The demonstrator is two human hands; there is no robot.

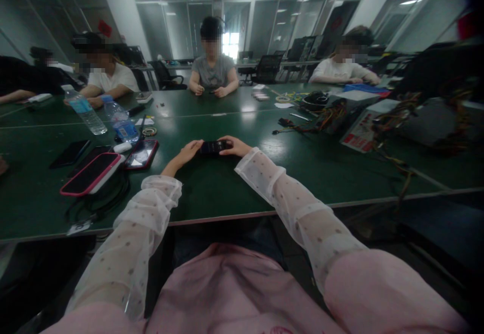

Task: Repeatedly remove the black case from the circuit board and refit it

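A dark phone [212, 147] lies sideways between my two hands, on or just above the green table [212, 187]. My left hand [188, 151] grips its left end, fingers along the far edge. Its right end sits in my right hand [236, 147], with the thumb at the near side and fingers behind. Small light marks show on its dark face, too small to read. Sheer white dotted sleeves cover both my forearms.
To the left are a pink-edged phone [93, 174], a red-edged phone [142, 154], black cables and two water bottles [120, 119]. Bundled wires [328, 114] and a red-and-white package [359, 134] lie to the right. Several people sit across the table.
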